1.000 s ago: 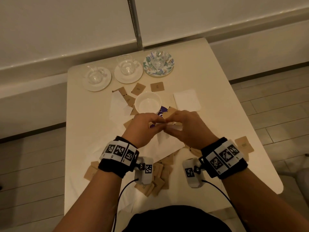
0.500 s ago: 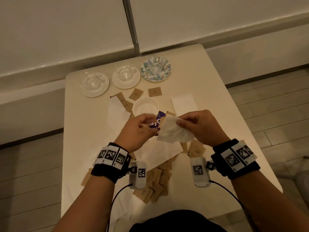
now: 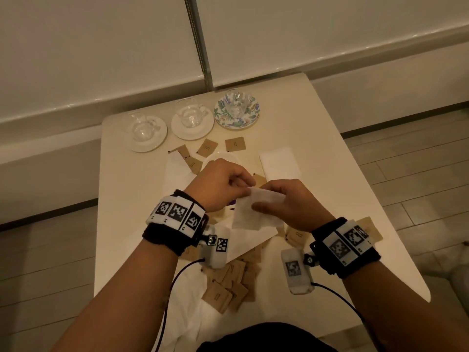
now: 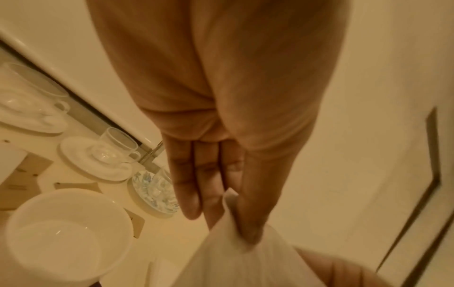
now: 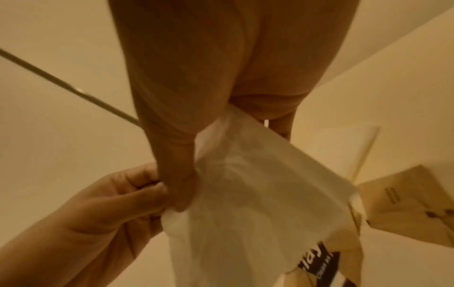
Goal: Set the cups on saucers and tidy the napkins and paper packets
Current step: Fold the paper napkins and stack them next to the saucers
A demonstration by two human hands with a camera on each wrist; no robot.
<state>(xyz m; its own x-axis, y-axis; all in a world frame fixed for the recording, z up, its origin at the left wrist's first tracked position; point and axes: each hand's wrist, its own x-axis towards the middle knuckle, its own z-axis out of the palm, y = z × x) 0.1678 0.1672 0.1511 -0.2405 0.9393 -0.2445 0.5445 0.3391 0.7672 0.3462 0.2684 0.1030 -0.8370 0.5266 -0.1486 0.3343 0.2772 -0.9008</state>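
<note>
A pale cream surface [image 3: 330, 138] stands against a white wall, with wood-look flooring on either side. At its near edge a heap of brown paper packets [image 3: 229, 283] lies partly on a spread white napkin [image 3: 243, 242]. Above the middle of the surface, the left hand [image 3: 218, 185] and the right hand [image 3: 286, 204] together hold a white napkin [image 3: 250, 214] up off the surface: the left pinches its upper corner between thumb and fingers, and the right pinches the top edge just beside it, so the sheet hangs down between them. Under the hands a purple-printed wrapper [image 5: 321, 260] shows, and one brown packet [image 3: 371, 231] lies near the right edge. Just beyond the left hand sits a white bowl [image 4: 66, 235], with a folded napkin [image 3: 279, 162] to its right and three single packets [image 3: 235, 144] behind it. Along the far edge three glass cups stand on saucers: two on plain white saucers [image 3: 147, 130] toward the left corner, one on a floral saucer [image 3: 237, 114]
</note>
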